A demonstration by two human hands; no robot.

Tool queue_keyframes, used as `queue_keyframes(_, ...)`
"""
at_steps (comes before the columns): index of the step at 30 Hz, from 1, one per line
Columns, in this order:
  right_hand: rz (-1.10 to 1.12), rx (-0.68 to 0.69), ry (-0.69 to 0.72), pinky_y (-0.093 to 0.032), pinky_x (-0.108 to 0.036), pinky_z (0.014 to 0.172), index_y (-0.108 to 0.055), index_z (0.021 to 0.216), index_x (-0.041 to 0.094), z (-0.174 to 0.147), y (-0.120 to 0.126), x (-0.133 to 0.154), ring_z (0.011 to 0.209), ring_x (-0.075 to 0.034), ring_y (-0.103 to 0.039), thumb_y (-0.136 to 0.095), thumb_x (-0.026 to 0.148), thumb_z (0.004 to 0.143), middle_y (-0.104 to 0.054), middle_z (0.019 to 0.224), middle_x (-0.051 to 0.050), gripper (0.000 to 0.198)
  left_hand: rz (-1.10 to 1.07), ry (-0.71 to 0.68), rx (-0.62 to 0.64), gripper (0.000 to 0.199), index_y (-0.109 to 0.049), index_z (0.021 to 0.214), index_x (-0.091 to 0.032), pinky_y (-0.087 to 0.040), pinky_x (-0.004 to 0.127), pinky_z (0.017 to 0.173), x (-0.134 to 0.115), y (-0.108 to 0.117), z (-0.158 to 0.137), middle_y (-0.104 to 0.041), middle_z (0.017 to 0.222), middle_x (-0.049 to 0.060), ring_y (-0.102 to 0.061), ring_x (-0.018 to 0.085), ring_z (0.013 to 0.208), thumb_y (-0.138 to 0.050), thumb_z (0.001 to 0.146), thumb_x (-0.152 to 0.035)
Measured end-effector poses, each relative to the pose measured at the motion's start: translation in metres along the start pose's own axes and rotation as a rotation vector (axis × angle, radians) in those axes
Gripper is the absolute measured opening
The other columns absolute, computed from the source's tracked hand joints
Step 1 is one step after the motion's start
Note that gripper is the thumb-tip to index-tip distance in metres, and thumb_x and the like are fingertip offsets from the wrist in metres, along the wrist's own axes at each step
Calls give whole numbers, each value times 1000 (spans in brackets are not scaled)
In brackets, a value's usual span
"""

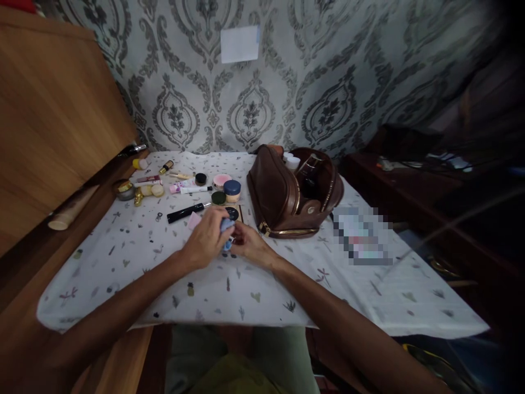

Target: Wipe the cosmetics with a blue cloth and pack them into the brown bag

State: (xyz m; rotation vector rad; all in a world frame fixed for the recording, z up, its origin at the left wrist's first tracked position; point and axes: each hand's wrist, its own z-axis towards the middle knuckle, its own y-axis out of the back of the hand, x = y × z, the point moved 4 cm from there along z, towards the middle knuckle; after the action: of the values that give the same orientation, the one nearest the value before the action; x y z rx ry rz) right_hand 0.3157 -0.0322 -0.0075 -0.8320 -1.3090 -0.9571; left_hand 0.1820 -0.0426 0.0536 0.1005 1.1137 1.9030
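My left hand [208, 236] is closed around a light-blue, crumpled thing that looks like a cloth [227, 245]. Touching it from the other side, my right hand [252, 244] has its fingers bent around something small with a shiny edge, mostly hidden between the hands. Just beyond my fingers lie a round black compact [232, 213] and a pale pink piece [194, 220]. A black tube with a silver end [186, 213] is left of them. Close behind stand a blue-lidded jar [232, 190] and a dark green-lidded jar [219, 197].
A brown leather bag [273, 189] stands unzipped at right, with white-capped containers and a dark bottle inside. Several cosmetics, including a pink compact [222, 180], spread across the back left. A blurred flat object [363, 236] lies right. A wooden cabinet [57, 120] borders the left.
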Motion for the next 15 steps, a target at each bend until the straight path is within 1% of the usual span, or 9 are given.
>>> queue_keyframes(2, -46, -37, 31, -49, -27, 74, -58, 100, 15, 1, 2, 0, 81, -14, -59, -77, 23, 61, -63, 91, 0, 44, 51, -117, 67, 16, -52, 105, -17, -48, 44, 94, -6, -17, -1, -60, 112, 14, -56, 26, 109, -40, 99, -25)
queue_keyframes(3, -64, -53, 37, -48, -27, 72, -58, 99, 15, 1, 2, 0, 79, -14, -58, -77, 23, 60, -62, 89, 1, 44, 95, -148, 94, 17, -54, 103, -17, -48, 44, 93, -6, -23, -3, -61, 111, 15, -56, 27, 107, -39, 99, -25)
queue_keyframes(5, -63, -56, 29, -47, -26, 69, -58, 95, 15, 1, 3, -1, 75, -13, -56, -76, 24, 61, -61, 86, 2, 40, 199, -164, 122, 21, -56, 101, -16, -48, 44, 88, -1, -29, -7, -62, 108, 15, -57, 27, 101, -37, 99, -25)
queue_keyframes(7, -16, -22, 5, -48, -26, 69, -57, 89, 16, 1, 1, -1, 73, -12, -57, -76, 27, 63, -61, 83, 2, 34, 285, -140, 129, 24, -57, 99, -15, -47, 43, 85, 9, -28, -10, -63, 106, 15, -56, 28, 99, -36, 100, -27)
queue_keyframes(9, 22, -4, -8, -49, -26, 71, -57, 86, 17, 1, -1, 0, 73, -12, -59, -77, 29, 64, -63, 82, 2, 32, 335, -101, 136, 27, -58, 97, -14, -46, 42, 83, 20, -23, -11, -64, 101, 14, -56, 28, 95, -35, 101, -29)
queue_keyframes(12, 48, -6, -34, -50, -26, 68, -59, 87, 17, 0, -1, 1, 70, -11, -60, -80, 31, 64, -64, 82, 1, 34, 362, -17, 168, 31, -58, 93, -15, -44, 42, 82, 37, -16, -9, -63, 92, 12, -55, 27, 90, -32, 102, -29)
queue_keyframes(15, 54, 1, -69, -51, -24, 63, -60, 88, 17, -1, 1, 1, 68, -11, -60, -82, 33, 64, -65, 82, 1, 37, 380, 61, 205, 30, -58, 92, -16, -44, 42, 85, 53, -9, -5, -63, 93, 12, -54, 28, 92, -33, 101, -29)
